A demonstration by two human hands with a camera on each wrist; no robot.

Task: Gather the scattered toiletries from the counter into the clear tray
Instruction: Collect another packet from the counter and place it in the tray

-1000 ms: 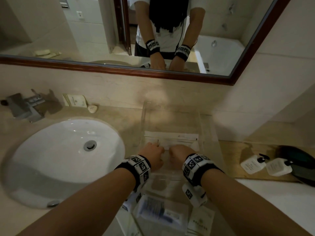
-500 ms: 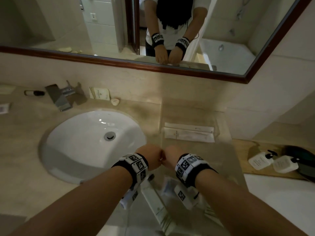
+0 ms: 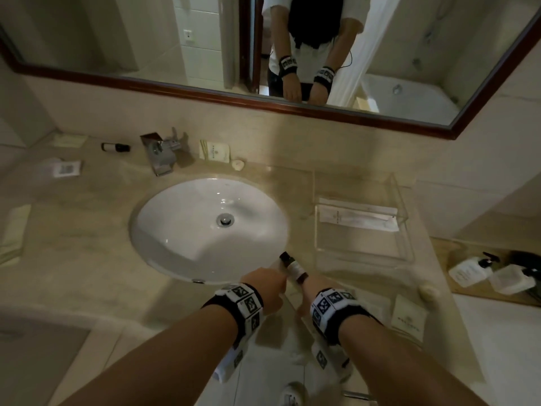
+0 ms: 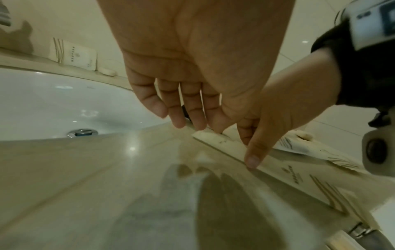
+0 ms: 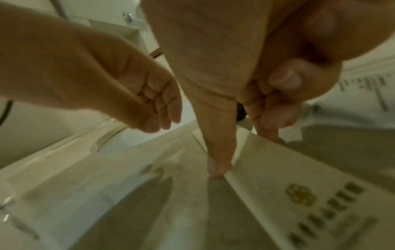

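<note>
The clear tray (image 3: 408, 238) stands right of the sink with two long white packets (image 3: 355, 218) lying in it. At the counter's front edge my right hand (image 5: 243, 148) pinches a long cream box (image 5: 299, 177): the thumb is on its near edge and curled fingers are on the far side. My left hand (image 4: 183, 121) hovers just beside it, fingers straight and relaxed, holding nothing. A small dark bottle with a white label (image 3: 294, 266) lies on the counter between both hands (image 3: 265, 291), just beyond them.
The white sink (image 3: 209, 227) and faucet (image 3: 159, 150) are to the left. Scattered about are a cream packet (image 3: 215, 152), a soap (image 3: 237, 164), a small bottle (image 3: 115, 147), a card (image 3: 66, 169) and a square packet (image 3: 408, 317). Pump bottles (image 3: 471, 271) stand far right.
Both hands have drawn back out of the tray, leaving a second packet there, and come down at the counter's front edge. The right hand has taken hold of the cream box.
</note>
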